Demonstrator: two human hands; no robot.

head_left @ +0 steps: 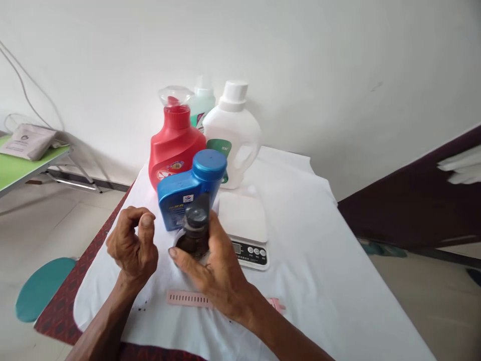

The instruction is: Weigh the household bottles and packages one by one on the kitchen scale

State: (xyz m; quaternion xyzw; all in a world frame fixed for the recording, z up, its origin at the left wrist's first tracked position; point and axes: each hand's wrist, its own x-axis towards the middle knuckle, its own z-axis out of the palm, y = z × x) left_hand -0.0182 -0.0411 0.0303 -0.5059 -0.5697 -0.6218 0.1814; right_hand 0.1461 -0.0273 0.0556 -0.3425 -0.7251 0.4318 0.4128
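My right hand (pixel 221 271) is wrapped round a small dark bottle (pixel 195 233) with a black cap, somewhat blurred, in front of a blue bottle (pixel 180 193). A narrow black piece stands up beside the cap; whether it belongs to the bottle I cannot tell. To the left, my left hand (pixel 135 245) is raised with its fingers curled in and the thumb close to the index finger. Anything inside it is hidden. Below the right hand lies a pink slotted strap (pixel 188 299), partly covered by my forearm. A white kitchen scale (pixel 244 220) sits just right of the blue bottle.
Behind stand a red bottle (pixel 175 143), a white jug with a handle (pixel 233 125) and a pale green bottle (pixel 203 103) near the wall. A white cloth (pixel 300 240) covers the table. At left are a teal stool (pixel 45 290) and a green table (pixel 22 168) bearing a package.
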